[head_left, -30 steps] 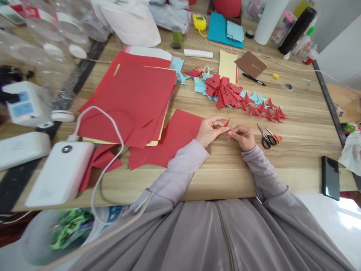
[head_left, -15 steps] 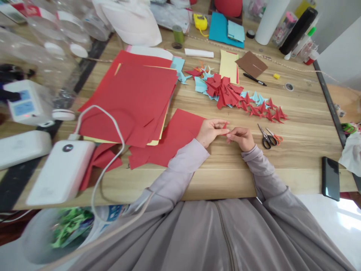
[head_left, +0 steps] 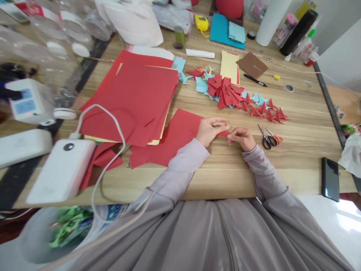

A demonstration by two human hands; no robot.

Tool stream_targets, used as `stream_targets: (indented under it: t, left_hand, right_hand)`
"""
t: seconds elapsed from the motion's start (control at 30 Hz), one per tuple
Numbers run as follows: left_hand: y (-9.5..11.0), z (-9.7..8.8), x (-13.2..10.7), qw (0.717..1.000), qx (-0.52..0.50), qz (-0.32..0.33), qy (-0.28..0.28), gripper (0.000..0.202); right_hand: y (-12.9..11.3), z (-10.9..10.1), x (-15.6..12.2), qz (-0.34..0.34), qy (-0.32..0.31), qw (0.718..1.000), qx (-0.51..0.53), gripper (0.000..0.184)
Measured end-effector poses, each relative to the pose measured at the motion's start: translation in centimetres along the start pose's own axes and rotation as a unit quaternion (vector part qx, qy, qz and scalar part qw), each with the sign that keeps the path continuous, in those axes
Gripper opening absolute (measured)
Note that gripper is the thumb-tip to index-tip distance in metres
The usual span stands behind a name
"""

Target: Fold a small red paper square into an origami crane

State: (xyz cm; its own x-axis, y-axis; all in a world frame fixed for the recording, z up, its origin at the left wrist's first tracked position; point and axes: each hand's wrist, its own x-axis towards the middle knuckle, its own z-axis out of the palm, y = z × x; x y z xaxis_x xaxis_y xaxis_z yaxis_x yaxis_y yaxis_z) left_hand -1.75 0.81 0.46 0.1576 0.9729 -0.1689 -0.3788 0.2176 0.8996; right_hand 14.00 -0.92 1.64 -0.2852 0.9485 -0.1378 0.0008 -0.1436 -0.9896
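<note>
Between my two hands is a small folded piece of red paper (head_left: 223,133), partly covered by the fingers. My left hand (head_left: 211,130) pinches it from the left, thumb and fingers together. From the right, my right hand (head_left: 241,138) grips its other end between thumb and fingertips. Under and beside my left wrist lies a loose red sheet (head_left: 180,128). Folded red paper pieces (head_left: 224,91) are heaped beyond my hands, with small red and light blue folded cranes (head_left: 263,107) trailing off to the right.
A stack of red sheets (head_left: 135,98) lies at the left, near a white power bank (head_left: 60,171) with a cable. Right of my hands are black-handled scissors (head_left: 267,138) and orange-handled scissors (head_left: 278,139). A phone (head_left: 330,178) lies at the right edge. A black pen (head_left: 255,79) lies farther back.
The red paper between my hands has turned from a raised point to a flatter strip. My fingers have shifted slightly on it; both hands stay in nearly the same place.
</note>
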Motion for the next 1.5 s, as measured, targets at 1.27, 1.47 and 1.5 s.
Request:
stream_targets:
  t: [1.27,1.47,1.5]
  left_hand:
    - [-0.03,0.0,0.25,0.999,-0.01,0.05,0.007,0.036]
    - [0.3,0.14,0.19,0.999,-0.022,0.009,0.028,0.044]
    - [0.4,0.14,0.16,0.999,-0.026,-0.001,0.027,0.045]
  right_hand:
    - [0.44,0.11,0.01,0.001,-0.028,0.999,-0.018,0.034]
    - [0.32,0.03,0.01,-0.005,-0.018,1.0,-0.026,0.035]
    - [0.31,0.03,0.0,-0.006,-0.016,1.0,-0.025,0.035]
